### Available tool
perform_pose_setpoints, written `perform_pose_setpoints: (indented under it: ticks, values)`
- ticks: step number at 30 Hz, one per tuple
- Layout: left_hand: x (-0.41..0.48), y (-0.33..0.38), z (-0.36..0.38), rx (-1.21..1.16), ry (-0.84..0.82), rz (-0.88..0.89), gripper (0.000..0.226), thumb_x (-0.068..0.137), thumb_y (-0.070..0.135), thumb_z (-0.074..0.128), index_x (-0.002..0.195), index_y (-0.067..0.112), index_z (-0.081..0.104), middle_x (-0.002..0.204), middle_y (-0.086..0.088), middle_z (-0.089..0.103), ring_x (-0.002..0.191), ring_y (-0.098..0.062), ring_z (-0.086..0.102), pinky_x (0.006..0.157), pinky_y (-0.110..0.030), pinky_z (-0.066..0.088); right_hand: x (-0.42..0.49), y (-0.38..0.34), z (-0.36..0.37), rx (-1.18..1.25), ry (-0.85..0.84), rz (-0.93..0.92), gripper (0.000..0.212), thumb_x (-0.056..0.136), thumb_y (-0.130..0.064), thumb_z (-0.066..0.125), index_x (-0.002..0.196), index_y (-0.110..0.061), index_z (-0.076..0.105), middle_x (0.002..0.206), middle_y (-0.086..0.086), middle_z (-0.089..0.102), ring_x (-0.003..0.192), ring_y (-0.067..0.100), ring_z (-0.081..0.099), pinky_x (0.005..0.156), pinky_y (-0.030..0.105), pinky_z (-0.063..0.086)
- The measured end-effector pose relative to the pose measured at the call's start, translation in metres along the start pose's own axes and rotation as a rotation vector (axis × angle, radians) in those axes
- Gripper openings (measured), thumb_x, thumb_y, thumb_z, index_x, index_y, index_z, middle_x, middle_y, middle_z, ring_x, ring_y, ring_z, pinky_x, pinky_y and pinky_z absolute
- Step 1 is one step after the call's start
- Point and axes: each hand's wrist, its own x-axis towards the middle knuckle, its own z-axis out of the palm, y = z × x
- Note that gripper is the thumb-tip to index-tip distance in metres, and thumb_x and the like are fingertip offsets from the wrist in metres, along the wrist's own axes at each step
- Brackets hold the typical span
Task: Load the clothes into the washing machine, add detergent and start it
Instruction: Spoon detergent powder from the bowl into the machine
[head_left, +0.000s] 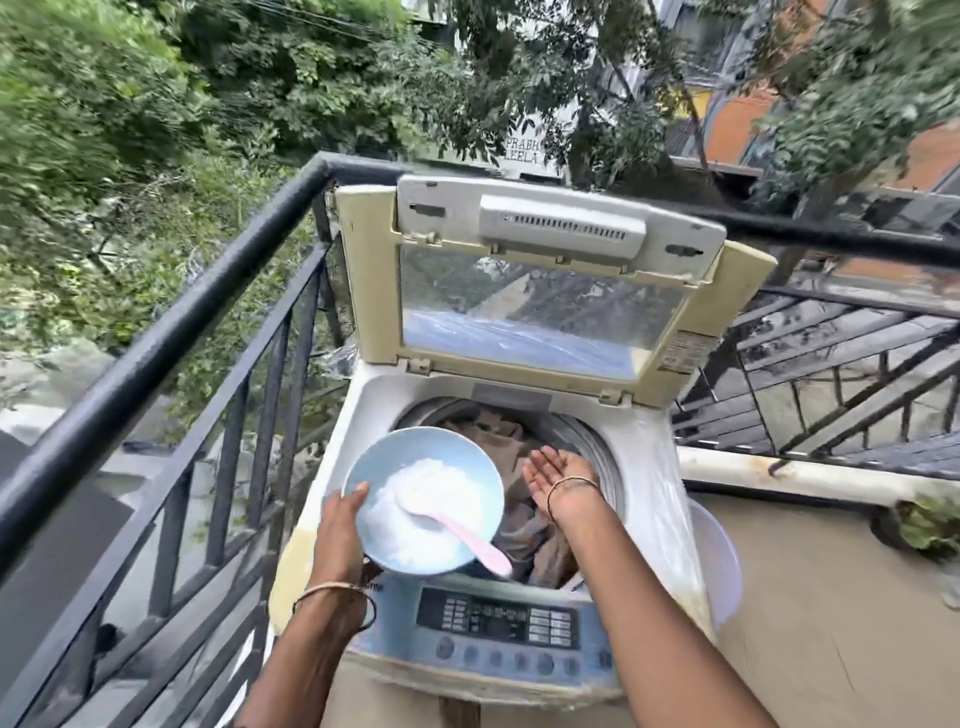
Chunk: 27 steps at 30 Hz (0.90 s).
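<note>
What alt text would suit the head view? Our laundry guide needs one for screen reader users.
A person's left hand holds a pale blue bowl of white detergent powder, with a pink spoon, over an open top-loading washing machine on a balcony. The right hand hovers open, palm up, above brown clothes in the drum; the lid stands raised.

Lid up on the top-loading washing machine (363, 415), brown clothes (506, 441) heaped inside, pale-blue bowl (384, 457) of white detergent powder (421, 493) tilted over its near-left rim.
</note>
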Motion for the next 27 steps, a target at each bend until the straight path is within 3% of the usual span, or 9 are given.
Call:
perform_pose_setpoints:
  ticks: [3,6,8,9,11,15,20,23,27]
  values:
    - [0.019,0.006,0.005,-0.063,0.018,-0.017,0.011,0.092,0.033,0.053,0.1,0.027,0.056,0.119,-0.018,0.062,0.097,-0.031,0.061,0.07,-0.036,0.05,0.032,-0.006,0.022,0.086,-0.022,0.032,0.04,0.105,-0.029,0.027,0.085,-0.005,0.053,0.123,0.014,0.056,0.13,0.029,0.05,0.107,0.04,0.039]
    - [0.035,0.011,0.01,-0.081,0.039,0.01,0.019,0.094,0.035,0.052,0.109,0.025,0.056,0.122,-0.015,0.062,0.101,-0.032,0.062,0.077,-0.04,0.051,0.064,-0.012,0.035,0.172,-0.034,0.079,0.043,0.105,-0.036,0.026,0.108,-0.004,0.055,0.135,0.016,0.053,0.137,0.033,0.043,0.11,0.042,0.037]
    - [0.044,0.016,0.014,-0.099,0.06,0.017,0.038,0.093,0.041,0.053,0.127,0.023,0.051,0.128,-0.012,0.06,0.109,-0.034,0.061,0.084,-0.048,0.052,0.082,-0.014,0.045,0.21,-0.043,0.103,0.045,0.104,-0.038,0.026,0.129,-0.008,0.048,0.148,0.016,0.043,0.138,0.034,0.042,0.112,0.045,0.034]
    - [0.048,0.02,0.015,-0.098,0.072,0.011,0.046,0.092,0.043,0.054,0.134,0.024,0.047,0.13,-0.011,0.059,0.111,-0.035,0.061,0.087,-0.052,0.051,0.089,-0.014,0.05,0.228,-0.039,0.112,0.045,0.103,-0.039,0.026,0.129,-0.01,0.048,0.149,0.016,0.041,0.137,0.034,0.042,0.112,0.045,0.034]
    - [0.052,0.025,0.018,-0.073,0.075,0.013,0.048,0.092,0.044,0.054,0.135,0.026,0.046,0.13,-0.01,0.059,0.112,-0.035,0.061,0.091,-0.055,0.049,0.1,-0.013,0.057,0.264,-0.021,0.132,0.044,0.103,-0.04,0.025,0.122,-0.009,0.05,0.149,0.016,0.041,0.137,0.033,0.041,0.111,0.046,0.034]
    - [0.061,0.03,0.024,-0.056,0.073,0.024,0.037,0.094,0.043,0.051,0.127,0.027,0.051,0.124,-0.01,0.062,0.109,-0.034,0.062,0.088,-0.052,0.051,0.118,-0.015,0.067,0.333,0.003,0.151,0.051,0.103,-0.04,0.024,0.142,-0.011,0.039,0.15,0.014,0.04,0.139,0.031,0.039,0.114,0.046,0.032]
    - [0.07,0.029,0.036,-0.061,0.09,0.001,0.037,0.093,0.043,0.052,0.126,0.027,0.052,0.124,-0.008,0.061,0.108,-0.033,0.062,0.084,-0.048,0.054,0.129,-0.014,0.067,0.388,0.022,0.154,0.04,0.101,-0.04,0.029,0.124,-0.013,0.048,0.147,0.016,0.044,0.136,0.031,0.043,0.113,0.046,0.035]
    - [0.072,0.029,0.043,-0.046,0.092,0.005,0.024,0.095,0.041,0.051,0.116,0.03,0.054,0.119,-0.007,0.062,0.102,-0.03,0.062,0.076,-0.041,0.053,0.131,-0.01,0.068,0.406,0.006,0.148,0.053,0.101,-0.042,0.031,0.139,-0.008,0.042,0.146,0.018,0.043,0.136,0.033,0.042,0.113,0.048,0.034]
    - [0.076,0.031,0.05,-0.043,0.07,0.006,0.011,0.095,0.039,0.05,0.102,0.033,0.057,0.123,-0.012,0.061,0.104,-0.033,0.062,0.088,-0.054,0.05,0.136,-0.002,0.065,0.397,-0.009,0.132,0.06,0.101,-0.045,0.029,0.146,-0.005,0.035,0.138,0.02,0.045,0.138,0.034,0.04,0.114,0.05,0.033]
